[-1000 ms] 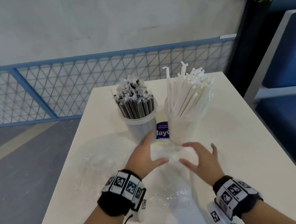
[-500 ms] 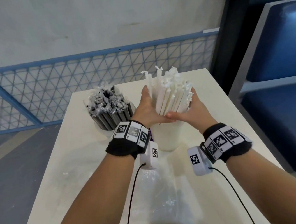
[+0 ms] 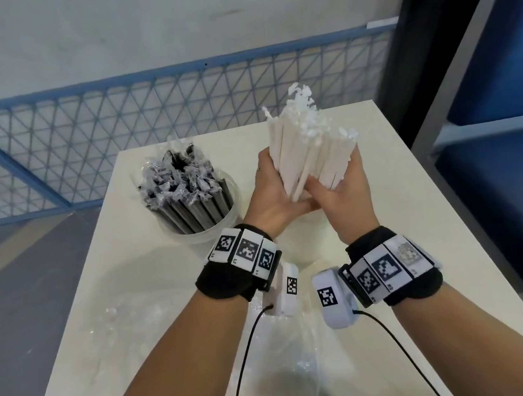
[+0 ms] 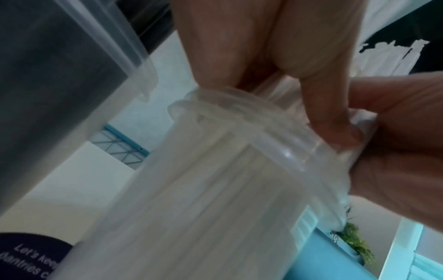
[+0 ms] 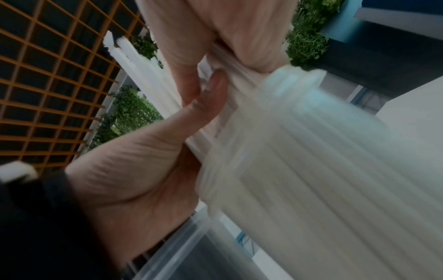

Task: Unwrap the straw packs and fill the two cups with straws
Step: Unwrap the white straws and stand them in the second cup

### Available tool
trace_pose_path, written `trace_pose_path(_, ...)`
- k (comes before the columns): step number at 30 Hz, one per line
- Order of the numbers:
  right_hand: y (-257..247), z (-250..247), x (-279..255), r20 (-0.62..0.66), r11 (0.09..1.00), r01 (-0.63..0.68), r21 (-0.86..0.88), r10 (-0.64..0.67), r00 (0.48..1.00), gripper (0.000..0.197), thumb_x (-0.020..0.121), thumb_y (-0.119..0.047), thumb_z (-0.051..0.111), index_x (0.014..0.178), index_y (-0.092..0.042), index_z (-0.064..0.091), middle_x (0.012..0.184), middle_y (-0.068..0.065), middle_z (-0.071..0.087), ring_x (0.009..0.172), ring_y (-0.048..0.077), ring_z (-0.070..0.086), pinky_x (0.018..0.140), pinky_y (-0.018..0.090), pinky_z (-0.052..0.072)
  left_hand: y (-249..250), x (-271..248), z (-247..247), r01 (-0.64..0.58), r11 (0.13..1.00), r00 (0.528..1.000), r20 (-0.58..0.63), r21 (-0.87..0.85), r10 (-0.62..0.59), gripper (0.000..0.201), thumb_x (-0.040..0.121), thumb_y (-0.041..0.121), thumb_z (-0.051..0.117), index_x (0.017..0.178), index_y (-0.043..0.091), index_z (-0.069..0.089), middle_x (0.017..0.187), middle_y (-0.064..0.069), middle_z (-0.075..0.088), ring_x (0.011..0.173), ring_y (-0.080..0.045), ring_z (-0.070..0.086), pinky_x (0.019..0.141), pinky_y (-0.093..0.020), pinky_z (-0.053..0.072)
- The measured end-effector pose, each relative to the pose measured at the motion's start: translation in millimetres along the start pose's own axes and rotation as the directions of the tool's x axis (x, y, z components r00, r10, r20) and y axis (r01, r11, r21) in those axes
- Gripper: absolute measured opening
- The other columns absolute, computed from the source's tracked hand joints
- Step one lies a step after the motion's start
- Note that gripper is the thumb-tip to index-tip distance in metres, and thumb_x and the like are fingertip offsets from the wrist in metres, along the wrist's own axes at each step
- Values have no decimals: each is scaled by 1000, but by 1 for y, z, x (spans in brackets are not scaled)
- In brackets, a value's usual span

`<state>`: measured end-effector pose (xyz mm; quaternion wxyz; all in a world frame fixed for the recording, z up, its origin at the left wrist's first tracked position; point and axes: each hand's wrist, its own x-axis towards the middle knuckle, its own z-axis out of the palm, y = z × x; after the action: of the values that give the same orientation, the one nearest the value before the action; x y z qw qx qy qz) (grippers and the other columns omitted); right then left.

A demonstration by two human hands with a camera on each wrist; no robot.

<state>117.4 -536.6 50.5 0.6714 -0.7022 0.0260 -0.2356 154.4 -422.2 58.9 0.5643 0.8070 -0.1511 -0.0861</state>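
Both hands grip one bundle of white paper-wrapped straws (image 3: pixel 308 148) from either side, the left hand (image 3: pixel 274 192) on its left, the right hand (image 3: pixel 341 192) on its right. The bundle stands in a clear plastic cup (image 4: pixel 239 180), whose rim shows just below the fingers in the left wrist view; in the head view my wrists hide that cup. A second clear cup (image 3: pixel 206 230) to the left holds dark straws (image 3: pixel 186 191) in clear wrappers. In the right wrist view the white straws (image 5: pixel 311 161) fill the cup, blurred.
Crumpled clear plastic wrapping (image 3: pixel 294 353) lies on the white table (image 3: pixel 421 210) in front of me. A blue mesh railing (image 3: pixel 144 130) runs behind the table. A blue shelf unit (image 3: pixel 511 131) stands at the right, close to the table's edge.
Both hands rose from the table in front of the cups and closed round the white straw bundle, gathering the spread straws into a tight upright bunch. The head view moved closer.
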Motion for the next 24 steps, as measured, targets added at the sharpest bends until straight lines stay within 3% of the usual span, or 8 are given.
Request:
trace_pose_path(2,-7,0,2,21,1000,19,8,-19,1000,52,75,-13,68,116,-28,40,119,10,55,114,18,55,99,34,46,1,0,-1,-26,999,999,-26,-26,26,90,49,47,81,119,34,26,128,-5,48,122,-23,47,101,-46,44)
trace_pose_path(9,-28,-2,4,71,993,90,74,-95,993,51,81,-12,65,125,-18,38,125,9,53,120,19,53,103,37,43,16,-3,-10,-138,987,990,-38,-82,136,80,61,47,77,121,39,25,133,-7,46,126,-25,46,104,-45,42)
trace_pose_path(11,-34,-3,2,97,989,121,83,-129,987,49,82,-10,64,122,-24,39,122,0,53,118,12,53,102,32,44,18,-6,-13,-157,982,987,-46,-103,153,77,67,37,77,122,29,25,133,-10,47,122,-15,50,103,-36,44)
trace_pose_path(14,-40,-9,0,133,973,226,43,-230,964,52,80,-5,67,122,-20,40,119,-3,49,116,10,50,102,32,43,20,-13,-20,-209,969,978,-42,-130,205,68,73,12,76,119,18,27,125,-2,51,104,11,54,86,-7,44)
trace_pose_path(16,-35,-17,-2,135,968,252,-6,-249,959,64,76,-11,73,129,-12,36,128,1,43,120,5,45,105,28,39,18,-17,-25,-219,967,976,-33,-127,216,80,66,16,81,125,12,27,128,-4,46,109,10,52,90,-9,43)
trace_pose_path(18,-24,-26,-3,142,984,170,-49,-162,977,85,69,-27,77,138,-17,27,142,-1,33,129,3,37,108,22,34,10,-19,-30,-216,971,976,-33,-103,214,101,54,30,84,134,13,24,138,-7,34,127,-7,42,105,-21,38)
trace_pose_path(21,-8,-31,-4,214,991,-20,-131,48,976,116,61,-35,84,146,-21,8,146,-8,21,135,-1,25,111,14,26,-4,-16,-31,-119,993,993,13,-4,119,127,44,38,86,142,20,8,150,-2,21,141,-14,23,116,-31,23)
trace_pose_path(24,4,-25,-1,244,977,-153,-147,185,952,123,62,-17,83,147,-19,-5,140,-12,28,130,0,30,99,2,32,-8,-9,-30,-1,999,994,113,47,-4,127,54,16,88,144,13,-2,144,0,33,132,-10,35,111,-22,30)
